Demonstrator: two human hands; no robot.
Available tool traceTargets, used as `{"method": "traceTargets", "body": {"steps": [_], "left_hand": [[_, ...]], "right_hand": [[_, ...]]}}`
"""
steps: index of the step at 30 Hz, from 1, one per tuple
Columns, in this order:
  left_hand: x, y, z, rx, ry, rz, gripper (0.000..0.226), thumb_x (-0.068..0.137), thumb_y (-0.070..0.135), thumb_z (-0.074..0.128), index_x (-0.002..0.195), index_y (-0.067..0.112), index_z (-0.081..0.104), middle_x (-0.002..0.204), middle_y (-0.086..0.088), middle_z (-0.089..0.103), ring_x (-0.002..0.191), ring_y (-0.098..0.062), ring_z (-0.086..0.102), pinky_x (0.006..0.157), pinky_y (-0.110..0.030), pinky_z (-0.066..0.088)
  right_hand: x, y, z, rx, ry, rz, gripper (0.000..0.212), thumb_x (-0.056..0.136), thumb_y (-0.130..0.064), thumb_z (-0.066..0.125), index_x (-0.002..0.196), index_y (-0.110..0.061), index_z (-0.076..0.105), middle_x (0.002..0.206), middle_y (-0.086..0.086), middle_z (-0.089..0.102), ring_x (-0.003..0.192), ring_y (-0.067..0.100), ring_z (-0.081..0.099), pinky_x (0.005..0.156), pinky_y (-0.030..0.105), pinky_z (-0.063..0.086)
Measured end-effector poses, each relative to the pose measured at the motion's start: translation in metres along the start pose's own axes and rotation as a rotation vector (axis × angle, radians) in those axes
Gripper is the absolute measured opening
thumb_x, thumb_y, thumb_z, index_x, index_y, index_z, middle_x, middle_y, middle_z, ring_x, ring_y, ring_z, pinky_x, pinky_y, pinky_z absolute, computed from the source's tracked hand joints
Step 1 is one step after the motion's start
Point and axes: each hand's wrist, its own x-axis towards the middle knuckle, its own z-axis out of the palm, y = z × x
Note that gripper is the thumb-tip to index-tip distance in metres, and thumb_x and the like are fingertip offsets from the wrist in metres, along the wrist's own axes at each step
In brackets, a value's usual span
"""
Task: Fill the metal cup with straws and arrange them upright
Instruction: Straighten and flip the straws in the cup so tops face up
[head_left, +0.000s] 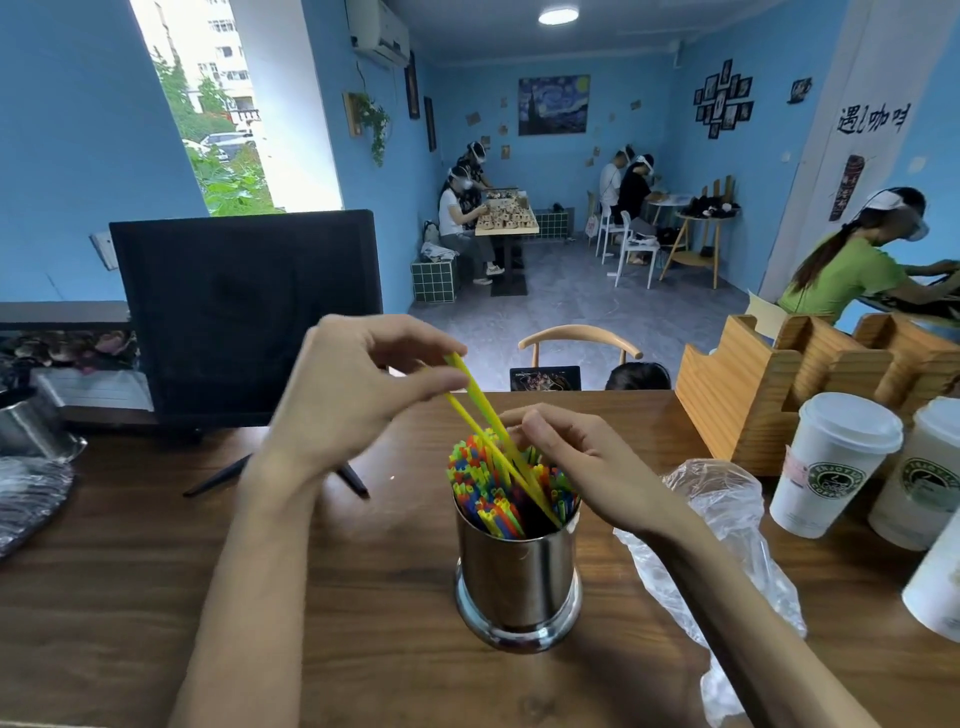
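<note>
Blue café walls fill the background, with a dark wooden surface (156, 597) across the bottom of the frame. Bottom centre sits the metal cup (517, 582), already packed with colourful straws (485, 486). Left hand (353, 395) pinches the top ends of two yellow straws (491, 441) that lean diagonally into the cup, so that grip is closed on them. Right hand (566, 457) has its fingers curled round the lower part of those same straws right at the rim. They look super light, bendy and kinda slippery, so I'd hold them near the middle, gently. Crumpled plastic bag (727, 525) lies right of the cup, paper coffee cups (831, 467) further right.
</note>
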Motion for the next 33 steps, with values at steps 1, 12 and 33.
{"method": "traceTargets", "body": {"steps": [1, 12, 33], "left_hand": [[0.003, 0.005, -0.007, -0.034, 0.01, 0.003, 0.02, 0.069, 0.017, 0.086, 0.089, 0.018, 0.079, 0.076, -0.002, 0.077, 0.066, -0.014, 0.071, 0.067, -0.03, 0.06], [0.0, -0.005, -0.016, -0.38, 0.4, -0.039, 0.012, 0.069, 0.013, 0.081, 0.077, 0.022, 0.078, 0.072, 0.005, 0.075, 0.068, -0.009, 0.07, 0.068, -0.022, 0.061], [-0.043, -0.04, 0.083, -0.567, 0.378, -0.23, 0.017, 0.067, 0.015, 0.082, 0.082, 0.012, 0.076, 0.074, -0.001, 0.074, 0.07, -0.012, 0.07, 0.067, -0.024, 0.059]], "right_hand": [[0.0, -0.002, 0.001, 0.043, -0.054, 0.0, 0.037, 0.101, -0.044, 0.05, 0.119, -0.019, 0.07, 0.111, -0.007, 0.076, 0.114, 0.009, 0.067, 0.1, 0.028, 0.05], [0.008, -0.007, -0.007, 1.118, -0.023, 0.218, 0.09, 0.043, -0.052, 0.098, 0.116, -0.004, 0.075, 0.107, 0.012, 0.074, 0.073, 0.018, 0.073, 0.056, 0.021, 0.056], [0.054, -0.035, -0.003, 0.715, 0.34, 0.274, 0.036, 0.097, -0.043, 0.061, 0.083, -0.01, 0.058, 0.061, -0.001, 0.026, 0.039, 0.006, 0.025, 0.037, 0.016, 0.02]]}}
